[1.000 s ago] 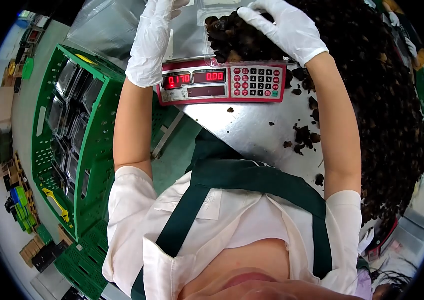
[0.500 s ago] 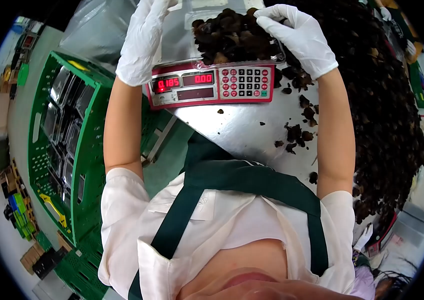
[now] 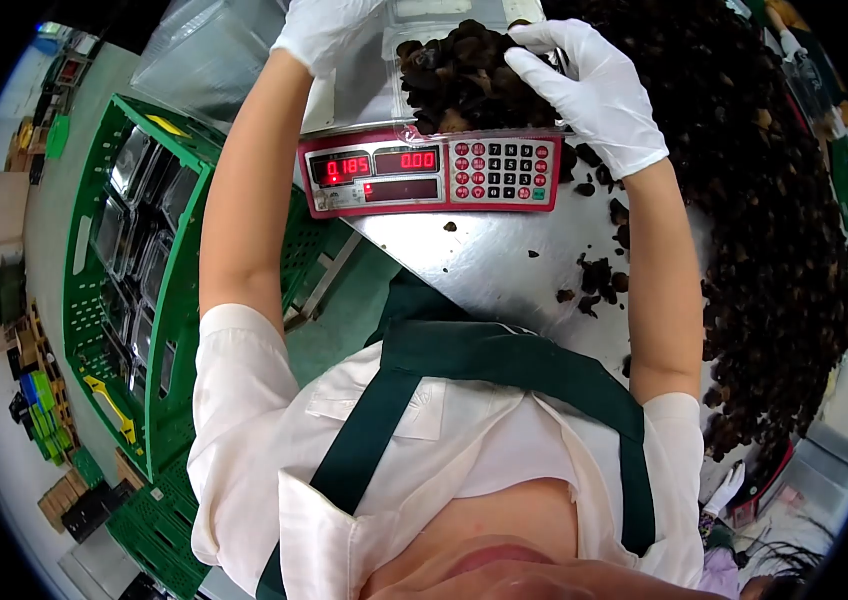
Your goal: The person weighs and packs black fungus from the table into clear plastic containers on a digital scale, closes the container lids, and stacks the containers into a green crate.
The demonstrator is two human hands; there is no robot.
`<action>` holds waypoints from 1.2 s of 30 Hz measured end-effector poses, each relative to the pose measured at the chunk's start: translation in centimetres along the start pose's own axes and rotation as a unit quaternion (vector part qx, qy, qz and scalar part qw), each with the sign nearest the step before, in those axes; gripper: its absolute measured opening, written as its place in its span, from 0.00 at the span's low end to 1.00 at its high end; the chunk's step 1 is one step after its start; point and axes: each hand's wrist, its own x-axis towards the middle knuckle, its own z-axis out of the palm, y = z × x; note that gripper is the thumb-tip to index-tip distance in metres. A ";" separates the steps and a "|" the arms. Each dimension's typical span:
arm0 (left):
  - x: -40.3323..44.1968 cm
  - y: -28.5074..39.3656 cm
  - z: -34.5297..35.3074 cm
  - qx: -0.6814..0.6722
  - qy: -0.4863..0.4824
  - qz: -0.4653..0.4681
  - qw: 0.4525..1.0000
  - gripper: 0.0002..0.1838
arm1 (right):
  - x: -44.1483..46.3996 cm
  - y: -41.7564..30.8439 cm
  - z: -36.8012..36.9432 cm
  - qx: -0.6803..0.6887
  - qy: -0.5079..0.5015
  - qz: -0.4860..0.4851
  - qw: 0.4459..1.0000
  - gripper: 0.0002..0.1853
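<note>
A heap of dark, curled pieces that look like wood ear mushrooms (image 3: 469,75) fills a clear plastic container on a red-framed digital scale (image 3: 429,172). The scale's lit displays read 0.185 and 0.00. Over the heap's right side curves my right hand (image 3: 599,90) in a white glove, thumb and forefinger apart, their tips at the pieces. My left hand (image 3: 329,30), gloved too, is at the top edge beyond the scale's left side. Its fingers are mostly out of the picture, so what they touch is hidden.
A large mound of the same dark pieces (image 3: 764,230) covers the right side of the metal table (image 3: 464,250). Loose bits lie beside the scale. On the left stands a green crate (image 3: 179,300) holding clear plastic containers (image 3: 129,225). Other people's gloved hands show at the right edge.
My left hand has moved up and to the right, partly out of view. My right hand has shifted slightly, with the thumb and forefinger wider apart. The scale reading is the same.
</note>
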 end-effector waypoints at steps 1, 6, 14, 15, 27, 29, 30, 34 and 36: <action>0.6 0.0 0.4 -0.003 -0.001 0.002 1.000 0.26 | 0.2 -0.2 0.0 0.048 0.005 0.013 0.999 0.15; 2.7 -2.0 3.9 0.065 -0.046 -0.120 0.990 0.36 | -0.4 -0.6 -2.4 0.174 0.042 0.159 0.971 0.16; -6.1 6.3 -3.3 -0.234 -0.021 -0.049 0.971 0.21 | -4.9 2.9 -4.6 0.268 0.075 0.331 0.902 0.16; -7.6 6.4 -3.9 -0.175 -0.029 -0.013 0.984 0.25 | -5.2 2.7 -4.8 0.278 0.036 0.343 0.896 0.21; -14.5 7.4 -2.1 -0.415 -0.169 -0.268 0.853 0.35 | -6.2 1.7 -1.6 0.495 -0.109 0.271 0.818 0.30; -14.9 7.0 -0.7 -0.453 -0.140 -0.250 0.844 0.36 | -6.4 1.6 -1.6 0.498 -0.096 0.277 0.816 0.30; -15.2 6.8 0.0 -0.490 -0.116 -0.232 0.832 0.37 | -6.5 1.3 -1.6 0.500 -0.079 0.289 0.813 0.31; -17.2 7.6 1.5 -0.578 -0.038 -0.211 0.787 0.40 | -7.9 0.2 -1.9 0.508 -0.060 0.290 0.809 0.32; -17.9 8.7 0.4 -0.569 -0.025 -0.224 0.791 0.45 | -8.6 -1.0 -2.0 0.502 -0.040 0.292 0.813 0.31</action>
